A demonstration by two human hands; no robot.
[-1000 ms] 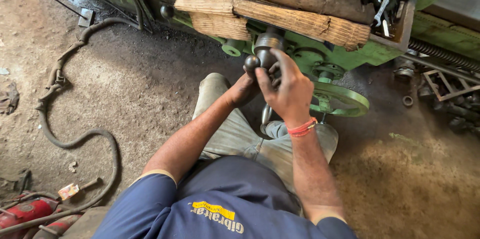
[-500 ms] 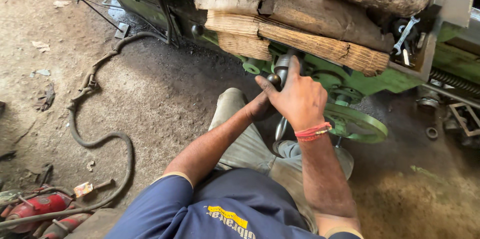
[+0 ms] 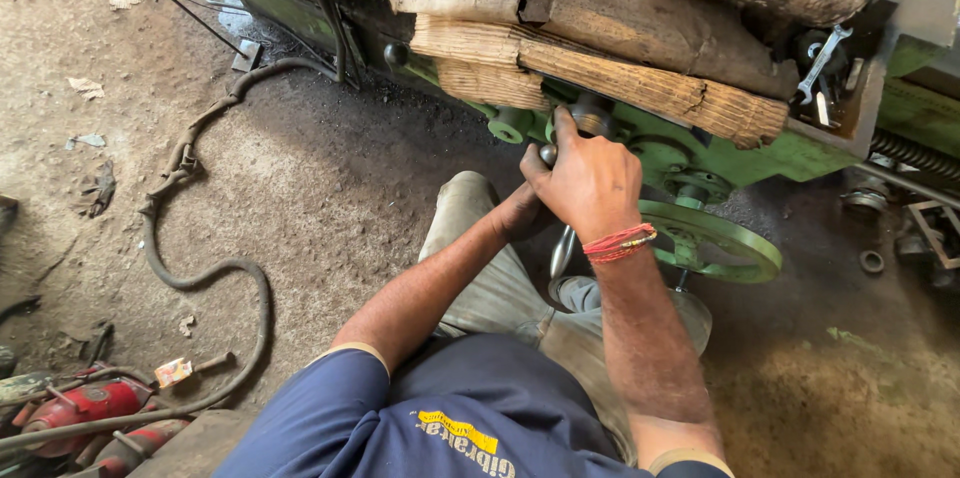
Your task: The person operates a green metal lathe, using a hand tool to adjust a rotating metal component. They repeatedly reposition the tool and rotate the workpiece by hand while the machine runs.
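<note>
My right hand (image 3: 588, 181), with a red thread band at the wrist, is closed over a shiny metal handle (image 3: 561, 251) on the front of a green machine (image 3: 742, 166). Just below it, my left hand (image 3: 520, 212) grips the same handle and is largely covered by the right. Only the handle's rounded lower end shows, hanging beneath my hands. A green handwheel (image 3: 728, 243) lies just right of my wrist. My bent knee in grey trousers (image 3: 478, 268) is under both arms.
Weathered wooden blocks (image 3: 590, 28) and a bundle of woven matting (image 3: 650, 88) rest on the machine above my hands. A spanner (image 3: 822, 60) lies in a tray at the right. A thick hose (image 3: 205, 268) snakes over the dirt floor on the left, near red tools (image 3: 85, 408).
Both hands have stayed on the handle. The view has shifted so the machine and hands sit a little lower and further right in the picture.
</note>
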